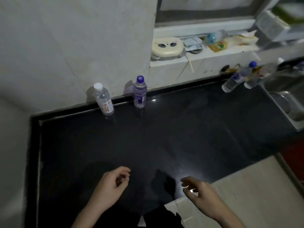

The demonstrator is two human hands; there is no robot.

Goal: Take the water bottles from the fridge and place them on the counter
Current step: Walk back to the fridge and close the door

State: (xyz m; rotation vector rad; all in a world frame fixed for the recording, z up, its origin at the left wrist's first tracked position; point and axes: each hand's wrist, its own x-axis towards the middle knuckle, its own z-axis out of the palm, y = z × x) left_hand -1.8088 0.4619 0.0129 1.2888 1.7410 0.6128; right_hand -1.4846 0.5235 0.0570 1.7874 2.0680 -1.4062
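A clear water bottle with a white cap and red lettering (104, 99) stands upright at the back left of the black counter (164, 137). To its right, against the wall, stands a second bottle with a purple cap (140, 92). At the back right, next to the sink, are a blue-capped bottle (236, 78) and another clear bottle (252, 79), both blurred. My left hand (111, 186) hovers over the counter's near edge with its fingers loosely curled and nothing in it. My right hand (199, 191) is beside it, fingers apart, holding nothing. The fridge is out of view.
A steel sink (286, 102) lies at the right end of the counter. The window ledge (205, 58) behind carries a cream lidded container (167, 46), packets and clutter. A grey wall (74, 46) bounds the back left. Pale floor tiles (238, 195) show at the lower right.
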